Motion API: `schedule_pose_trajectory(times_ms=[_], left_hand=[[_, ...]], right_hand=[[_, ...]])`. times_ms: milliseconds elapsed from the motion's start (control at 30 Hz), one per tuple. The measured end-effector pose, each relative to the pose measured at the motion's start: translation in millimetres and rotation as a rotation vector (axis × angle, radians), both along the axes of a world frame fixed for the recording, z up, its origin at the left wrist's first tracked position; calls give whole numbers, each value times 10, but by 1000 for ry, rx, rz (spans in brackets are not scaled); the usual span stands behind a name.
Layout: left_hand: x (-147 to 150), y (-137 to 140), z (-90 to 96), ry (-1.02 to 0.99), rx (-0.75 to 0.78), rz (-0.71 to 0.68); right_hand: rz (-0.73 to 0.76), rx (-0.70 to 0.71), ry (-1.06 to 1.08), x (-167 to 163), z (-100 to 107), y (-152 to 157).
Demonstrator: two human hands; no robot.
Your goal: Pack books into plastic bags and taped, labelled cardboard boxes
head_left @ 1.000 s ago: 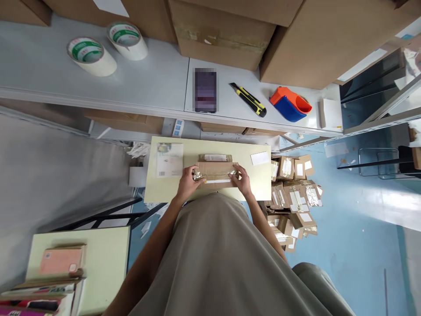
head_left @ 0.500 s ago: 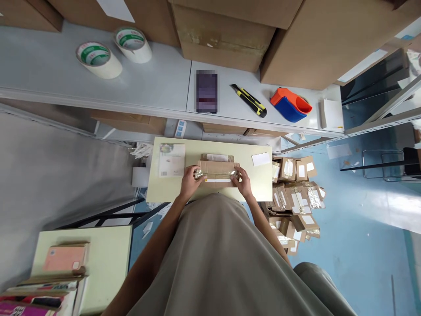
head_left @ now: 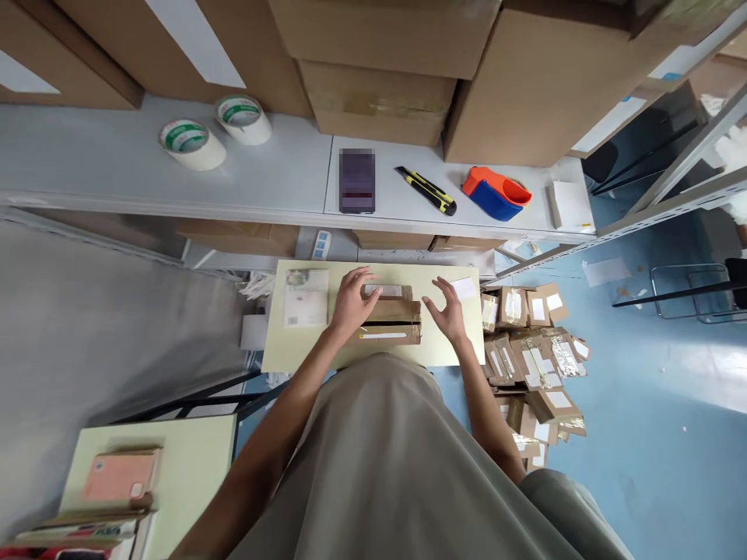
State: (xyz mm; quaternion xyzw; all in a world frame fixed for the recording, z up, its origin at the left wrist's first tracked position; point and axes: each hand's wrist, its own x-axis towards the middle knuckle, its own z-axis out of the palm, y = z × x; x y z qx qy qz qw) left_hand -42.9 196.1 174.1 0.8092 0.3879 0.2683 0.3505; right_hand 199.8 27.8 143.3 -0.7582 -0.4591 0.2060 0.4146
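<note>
A small brown cardboard box (head_left: 392,320) with a white strip on its near side lies on the pale yellow table (head_left: 303,346). My left hand (head_left: 352,301) rests on the box's left end, fingers spread over its top. Just right of the box hovers my right hand (head_left: 449,308), fingers apart and holding nothing. A white slip (head_left: 464,288) lies beyond my right hand. A printed sheet (head_left: 304,299) lies to the left of the box.
The grey shelf (head_left: 145,183) behind the table holds two tape rolls (head_left: 192,144), a phone (head_left: 356,181), a yellow-black utility knife (head_left: 426,190), an orange-blue tape dispenser (head_left: 496,190) and large cartons (head_left: 379,101). Several taped parcels (head_left: 534,350) lie heaped on the blue floor at right. A second table (head_left: 192,467) with books is at lower left.
Both hands let go of the box ends. My left hand moved onto the box's top left, my right hand lifted off to the right. The view tilted upward.
</note>
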Motion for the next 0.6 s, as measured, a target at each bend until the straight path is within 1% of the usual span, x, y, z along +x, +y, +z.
schedule_pose_trajectory(times_ms=[200, 300, 367, 467, 533, 600], left_hand=[[876, 168, 590, -165, 122, -157], [1276, 195, 866, -244, 183, -200], [1490, 197, 1026, -270, 211, -220], [1709, 164, 1205, -286, 245, -247], [1784, 119, 1277, -294, 262, -251], [1805, 65, 1311, -308, 267, -245]], right_hand=[[-13, 180, -293, 707, 752, 372], [-55, 181, -462, 1116, 1096, 601], [-87, 127, -559, 1373, 1266, 778], [-124, -13, -651, 1679, 1384, 1069], [-124, -119, -678, 1811, 1373, 1258], [-118, -199, -704, 1883, 1321, 1409]])
